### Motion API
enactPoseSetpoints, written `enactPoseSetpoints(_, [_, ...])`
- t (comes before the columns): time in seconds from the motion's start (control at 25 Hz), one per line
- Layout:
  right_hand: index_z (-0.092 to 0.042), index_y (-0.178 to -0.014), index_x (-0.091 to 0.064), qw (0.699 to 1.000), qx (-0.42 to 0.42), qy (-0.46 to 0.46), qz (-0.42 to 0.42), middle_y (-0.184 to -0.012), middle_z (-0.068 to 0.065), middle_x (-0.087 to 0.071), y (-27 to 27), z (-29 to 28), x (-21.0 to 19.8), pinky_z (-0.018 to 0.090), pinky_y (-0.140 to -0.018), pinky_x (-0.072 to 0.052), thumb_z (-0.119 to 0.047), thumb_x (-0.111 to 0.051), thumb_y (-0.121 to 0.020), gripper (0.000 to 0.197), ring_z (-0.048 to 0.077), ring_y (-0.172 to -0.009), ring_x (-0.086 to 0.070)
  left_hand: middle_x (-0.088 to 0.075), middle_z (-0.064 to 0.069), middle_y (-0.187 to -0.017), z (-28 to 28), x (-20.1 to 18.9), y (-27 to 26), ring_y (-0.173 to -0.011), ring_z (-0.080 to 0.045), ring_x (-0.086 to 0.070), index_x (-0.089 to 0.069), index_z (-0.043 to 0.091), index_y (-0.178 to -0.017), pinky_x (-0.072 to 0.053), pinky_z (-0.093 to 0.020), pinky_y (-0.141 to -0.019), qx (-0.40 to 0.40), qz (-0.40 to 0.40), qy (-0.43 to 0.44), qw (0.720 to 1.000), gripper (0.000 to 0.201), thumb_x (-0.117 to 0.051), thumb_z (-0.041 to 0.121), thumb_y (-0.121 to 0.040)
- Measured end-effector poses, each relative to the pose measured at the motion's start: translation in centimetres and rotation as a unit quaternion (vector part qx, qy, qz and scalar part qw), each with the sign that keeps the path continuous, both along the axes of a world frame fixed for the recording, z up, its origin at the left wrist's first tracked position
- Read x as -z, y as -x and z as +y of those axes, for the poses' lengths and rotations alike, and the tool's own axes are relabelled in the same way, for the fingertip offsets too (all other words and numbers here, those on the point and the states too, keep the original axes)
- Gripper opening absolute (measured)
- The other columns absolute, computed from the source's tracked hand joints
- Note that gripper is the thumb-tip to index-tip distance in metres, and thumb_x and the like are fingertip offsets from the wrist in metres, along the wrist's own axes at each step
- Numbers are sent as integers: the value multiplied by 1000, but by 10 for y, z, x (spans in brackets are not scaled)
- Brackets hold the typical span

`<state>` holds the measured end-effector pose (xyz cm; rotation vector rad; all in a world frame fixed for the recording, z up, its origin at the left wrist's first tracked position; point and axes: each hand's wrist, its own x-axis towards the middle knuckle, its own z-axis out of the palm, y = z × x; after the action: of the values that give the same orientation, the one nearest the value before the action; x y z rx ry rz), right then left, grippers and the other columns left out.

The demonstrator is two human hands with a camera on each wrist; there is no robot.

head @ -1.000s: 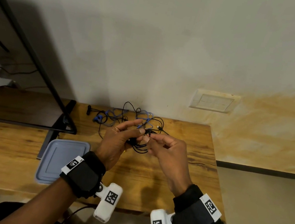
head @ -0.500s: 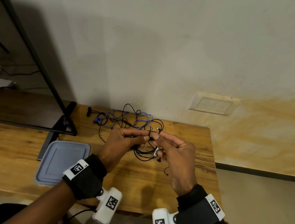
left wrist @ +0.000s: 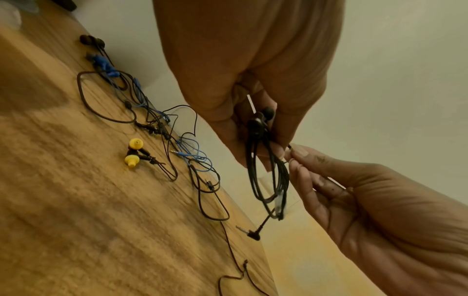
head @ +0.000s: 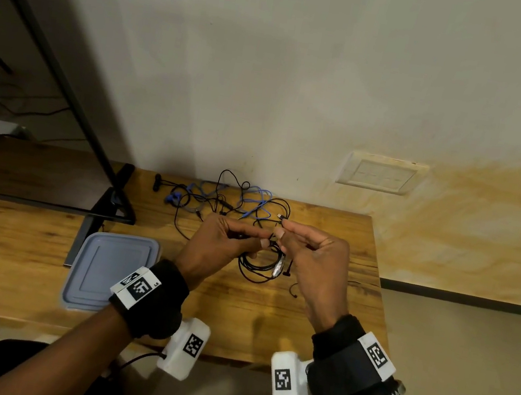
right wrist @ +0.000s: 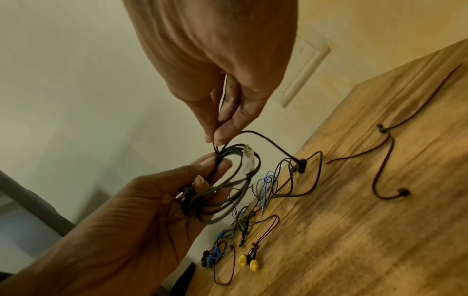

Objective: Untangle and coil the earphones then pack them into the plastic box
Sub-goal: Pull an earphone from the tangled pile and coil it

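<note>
The left hand [head: 220, 245] is gripping a nearly coiled black earphone [head: 258, 266]; the right hand [head: 310, 261] is pinching its cord; beyond them, tangled earphones [head: 228, 198] are waiting, unpacked.

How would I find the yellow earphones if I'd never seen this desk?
Start at the wooden desk and look along the tangle of wires lying by the wall. On the near side of that tangle sit two earbuds, side by side. They alone have bright yellow tips; the others there are black or blue.

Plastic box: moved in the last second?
No. The plastic box lies against the black stand's foot on the table, same as before.
</note>
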<state>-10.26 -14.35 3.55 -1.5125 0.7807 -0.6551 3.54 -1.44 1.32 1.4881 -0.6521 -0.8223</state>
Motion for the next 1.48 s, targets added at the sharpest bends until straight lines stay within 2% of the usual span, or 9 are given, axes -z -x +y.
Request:
enactPoseSetpoints(0.2, [-16,-111,-84,1000,-6,17,23,-101,-3,-83,-1,-1,3,30,-82,-65,-19,-87,-88,24,9,-92,-79,-83,-8,-102,0,0,-1,-85,-26,-71,-83,10,-110,-61,-36,-84,4,-5,-8,1000,21,-81,10,-89])
enactPoseSetpoints(0.28, [-17,-108,-85,999,-15,12,35,-94,-4,-84,0,-1,2,30,-79,-65,-19,-87,-87,21,11,-85,-80,-83,-9,-99,1,1,-1,-82,-24,-72,-83,10,-109,-62,-37,-84,0,-11,-18,1000,20,-81,10,-89])
enactPoseSetpoints(0.4, [-17,-105,-85,999,-24,14,42,-87,-2,-83,0,-1,0,28,-75,-64,-17,-87,-87,18,12,-77,-80,-82,-11,-99,1,3,-2,-91,-36,-74,-83,11,-112,-62,-47,-91,-3,-15,-26,1000,22,-82,13,-90])
enactPoseSetpoints(0.52, [-15,-109,-84,999,-7,21,30,-91,-3,-84,0,0,1,30,-77,-65,-18,-87,-88,22,11,-81,-80,-82,-13,-99,1,2,-2,-90,-36,-73,-82,11,-113,-61,-49,-94,0,-9,-22,1000,23,-81,13,-90])
enactPoseSetpoints(0.64, [-15,-110,-84,999,4,22,28,-93,-4,-84,0,0,3,29,-79,-65,-19,-87,-88,23,9,-83,-79,-82,-12,-101,0,0,-2,-94,-43,-72,-83,11,-112,-61,-49,-93,3,-1,-21,1000,23,-81,12,-90])
enactPoseSetpoints(0.8, [-16,-108,-84,999,-8,18,44,-91,-2,-83,1,-1,2,33,-80,-67,-18,-87,-88,21,10,-82,-80,-83,-8,-98,1,-2,-1,-79,-22,-70,-84,9,-107,-61,-32,-81,8,-13,-30,999,18,-81,10,-89])
enactPoseSetpoints(0.88, [-16,-107,-85,998,-18,22,60,-89,-2,-83,1,-1,2,34,-80,-67,-18,-87,-88,20,9,-79,-80,-83,-6,-96,2,-1,-1,-78,-17,-70,-84,10,-105,-60,-26,-77,13,-20,-33,999,16,-81,9,-90])
enactPoseSetpoints(1.2, [-16,-104,-85,998,6,39,47,-87,-2,-83,-1,1,4,36,-79,-67,-18,-88,-87,17,12,-80,-80,-83,-4,-94,2,-3,-2,-78,-17,-70,-85,16,-103,-60,-29,-79,9,-23,-40,999,14,-82,13,-89])
enactPoseSetpoints(1.48, [-18,-100,-85,994,-29,35,95,-82,-3,-82,1,0,1,37,-79,-68,-16,-87,-87,13,10,-74,-79,-83,-4,-97,5,-2,-3,-74,-11,-69,-84,10,-107,-57,-22,-72,18,-34,-48,998,16,-79,9,-91])
